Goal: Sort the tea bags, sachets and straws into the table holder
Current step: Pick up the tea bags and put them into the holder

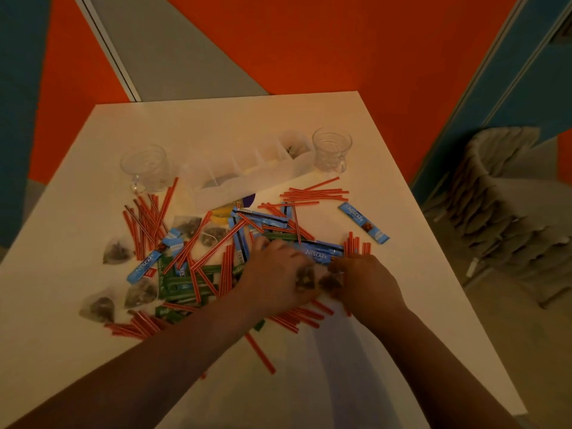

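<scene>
Curling over two dark mesh tea bags (318, 280), left hand (275, 281) and right hand (366, 281) are half hiding them; grip unclear; translucent holder (247, 178) is blurring near the table's (402, 274) far edge.

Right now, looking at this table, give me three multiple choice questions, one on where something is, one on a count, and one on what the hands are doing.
1. Where does the lone blue Nescafe sachet lie?
A. Inside the holder
B. On the white table, right of the pile
C. In a glass cup

2. How many clear glass cups stand on the table?
A. One
B. Two
C. Four

3. What are the left hand and right hand doing?
A. Both gripping pyramid tea bags
B. Both resting flat and empty
C. Both lifting the clear plastic table holder

Answers:
1 B, it lies apart from the heap, flat on bare tabletop.
2 B, one stands at each end of the holder.
3 A, fingers curl round dark tea bags between the two hands.
</scene>
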Demonstrator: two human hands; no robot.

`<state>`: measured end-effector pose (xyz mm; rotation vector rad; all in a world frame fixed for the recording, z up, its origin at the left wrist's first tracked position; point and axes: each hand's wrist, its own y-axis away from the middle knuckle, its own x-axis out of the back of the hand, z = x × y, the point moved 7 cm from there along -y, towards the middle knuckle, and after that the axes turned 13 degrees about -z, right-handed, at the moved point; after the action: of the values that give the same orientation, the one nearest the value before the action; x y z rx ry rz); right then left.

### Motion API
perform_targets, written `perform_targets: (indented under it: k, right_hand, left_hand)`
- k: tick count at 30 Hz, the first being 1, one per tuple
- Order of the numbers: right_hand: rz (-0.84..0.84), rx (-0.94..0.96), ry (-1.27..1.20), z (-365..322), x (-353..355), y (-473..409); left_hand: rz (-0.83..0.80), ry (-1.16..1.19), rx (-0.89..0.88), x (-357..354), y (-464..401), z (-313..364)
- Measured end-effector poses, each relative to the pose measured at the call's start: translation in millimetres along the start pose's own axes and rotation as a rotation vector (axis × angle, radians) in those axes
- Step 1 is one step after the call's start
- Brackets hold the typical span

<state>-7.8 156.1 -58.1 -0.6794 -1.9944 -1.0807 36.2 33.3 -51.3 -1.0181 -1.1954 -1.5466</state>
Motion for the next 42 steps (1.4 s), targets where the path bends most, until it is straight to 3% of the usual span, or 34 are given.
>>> perform_targets:
  k: [6, 14, 21, 25, 29, 42]
  right_hand:
    - [0.018, 0.006, 0.062, -4, -8, -4]
    - [0.02, -0.009, 0.109, -7, 1, 1]
    - [0.01, -0.041, -0.147, -6, 27, 3]
    - [0.08, 0.016, -0.307, -6, 48, 5]
    - [0.168, 0.109, -0.392, -11, 70, 8]
    - [0.361, 0.284, -0.884, -35, 156, -57]
  left_hand:
    - [0.019, -0.003, 0.034, -7, 6, 2]
    - [0.224, 0.167, -0.033, 8, 8, -3]
    - [0.274, 0.491, -0.079, 32, 2, -15]
    - [0.424, 0.619, -0.078, 60, 1, -21]
    - [0.461, 0.755, -0.086, 81, -5, -25]
    - [0.727, 0.874, -0.084, 169, -36, -60]
